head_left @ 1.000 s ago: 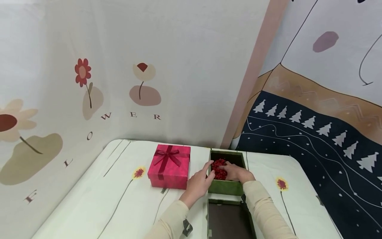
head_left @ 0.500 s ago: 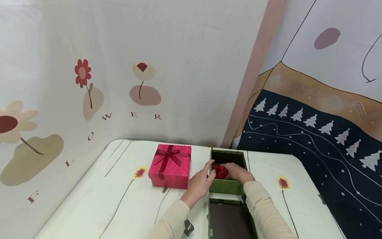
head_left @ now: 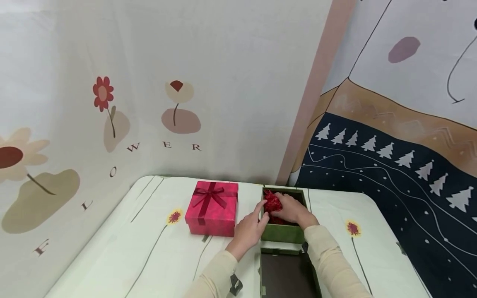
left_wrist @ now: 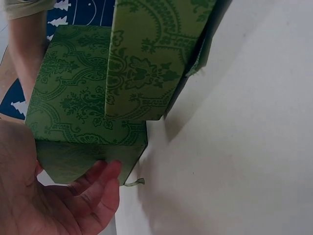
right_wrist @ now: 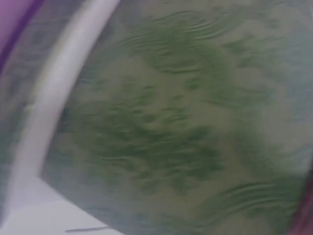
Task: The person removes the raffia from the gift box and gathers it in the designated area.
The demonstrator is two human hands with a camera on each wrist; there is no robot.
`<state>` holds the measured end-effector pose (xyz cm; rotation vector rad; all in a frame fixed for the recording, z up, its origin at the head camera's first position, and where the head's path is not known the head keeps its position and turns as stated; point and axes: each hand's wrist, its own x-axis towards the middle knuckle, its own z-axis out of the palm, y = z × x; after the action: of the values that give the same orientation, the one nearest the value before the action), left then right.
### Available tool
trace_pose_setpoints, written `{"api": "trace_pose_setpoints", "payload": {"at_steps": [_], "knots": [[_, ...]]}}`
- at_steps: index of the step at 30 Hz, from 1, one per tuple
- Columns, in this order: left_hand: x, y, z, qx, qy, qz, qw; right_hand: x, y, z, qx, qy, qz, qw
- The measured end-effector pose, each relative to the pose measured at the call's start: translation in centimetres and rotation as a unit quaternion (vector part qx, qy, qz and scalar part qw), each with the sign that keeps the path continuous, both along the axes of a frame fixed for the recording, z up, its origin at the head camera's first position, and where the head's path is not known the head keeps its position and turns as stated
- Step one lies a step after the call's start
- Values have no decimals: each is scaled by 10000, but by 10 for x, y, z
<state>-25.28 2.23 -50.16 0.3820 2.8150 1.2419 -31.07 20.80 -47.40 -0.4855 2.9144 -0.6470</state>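
Note:
In the head view, my right hand (head_left: 292,210) reaches into an open green box (head_left: 282,234) and grips a bunch of red shredded paper (head_left: 273,201). More red shreds show in the box below the bunch. My left hand (head_left: 249,227) rests against the box's left side, its index finger and thumb at the rim. The left wrist view shows the left hand (left_wrist: 73,196) with loosely bent fingers by the patterned green wall (left_wrist: 73,93); its thumb is hidden there. A blurred green patterned surface (right_wrist: 156,122) fills most of the right wrist view, where the right hand's grip is hidden.
Left of the green box stands a closed pink gift box (head_left: 211,207) with a dark red ribbon bow. A dark-lined green lid or tray (head_left: 288,275) lies in front, between the forearms. All stand on a white flower-print tablecloth (head_left: 156,248), before a printed backdrop (head_left: 238,82).
My right hand went lower into the box half a second ago; now it is higher and farther back, with the red shredded paper lifted toward the back left. The left hand stays put.

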Motion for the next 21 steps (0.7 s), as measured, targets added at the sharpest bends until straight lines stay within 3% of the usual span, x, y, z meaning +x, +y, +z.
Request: {"api": "trace_pose_setpoints", "payload": {"at_steps": [5,8,16,21], "knots": [[-2,0,3,-66,-7,24,10000,4,-8,14,482,-164,393,9979],[-3,0,4,-73,-71,17,9999,5,-8,18,476,-291,651,9963],[0,-2,1,-55,-88,-32,9999,8,-1,22,99,-1418,773,9868],[-1,-3,1,-4,-59,-25,10000,7,1,20,416,-1189,965,9873]]}}
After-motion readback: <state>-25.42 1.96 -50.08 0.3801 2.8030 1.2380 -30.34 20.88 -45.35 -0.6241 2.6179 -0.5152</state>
